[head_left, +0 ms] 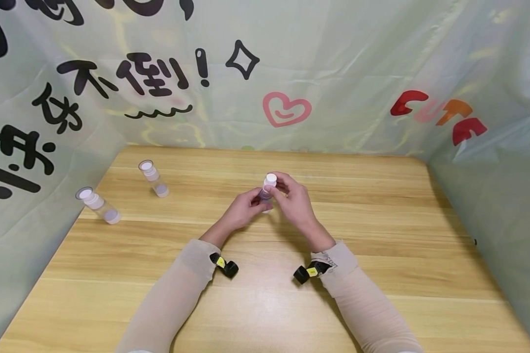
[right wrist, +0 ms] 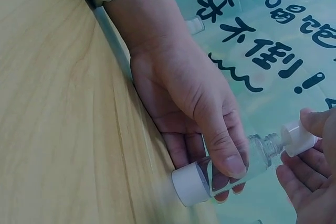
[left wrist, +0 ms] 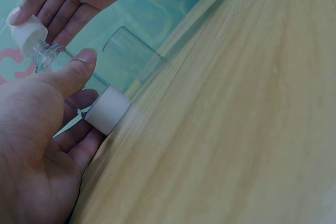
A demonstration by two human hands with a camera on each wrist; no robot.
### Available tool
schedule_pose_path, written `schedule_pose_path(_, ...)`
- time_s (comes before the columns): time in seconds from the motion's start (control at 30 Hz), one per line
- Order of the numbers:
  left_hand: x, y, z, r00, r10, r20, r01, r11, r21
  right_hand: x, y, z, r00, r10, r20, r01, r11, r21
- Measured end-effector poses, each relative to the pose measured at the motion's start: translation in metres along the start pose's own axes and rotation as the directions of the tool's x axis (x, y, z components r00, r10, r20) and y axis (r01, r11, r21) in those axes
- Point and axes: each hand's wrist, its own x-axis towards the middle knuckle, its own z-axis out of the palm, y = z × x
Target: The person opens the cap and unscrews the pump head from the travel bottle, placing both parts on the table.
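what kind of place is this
Probably a makeshift recording booth: printed sheeting stands around three sides of a wooden table, and a black device sits at each cuff.

Bottles: I count three. One held bottle, two more well left of it, a farther bottle and a nearer bottle. White caps: three, one topping each. Loose clear cylinder: one, near the held bottle. My hands: two, left hand and right hand, both at it. Wrist cameras: two, my side of it. Table: one, below it. Pink heart: one, beyond it.
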Motion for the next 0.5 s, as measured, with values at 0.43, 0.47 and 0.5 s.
schedule_pose_path(0.43,0.000,-0.001,0.001,1.000,0.009,-0.009,-0.009,1.000,0.012,0.002,-0.015,-0.011,0.997,0.048,-0.058,-0.044,0.996,0.075)
schedule_pose_path(0.47,0.000,-0.001,0.001,1.000,0.009,-0.009,-0.008,1.000,0.017,0.002,-0.020,-0.013,0.997,0.054,-0.059,-0.049,0.996,0.073)
schedule_pose_path(0.5,0.000,-0.001,0.001,1.000,0.008,-0.009,-0.008,1.000,0.021,0.002,-0.024,-0.015,0.997,0.059,-0.059,-0.055,0.996,0.068)
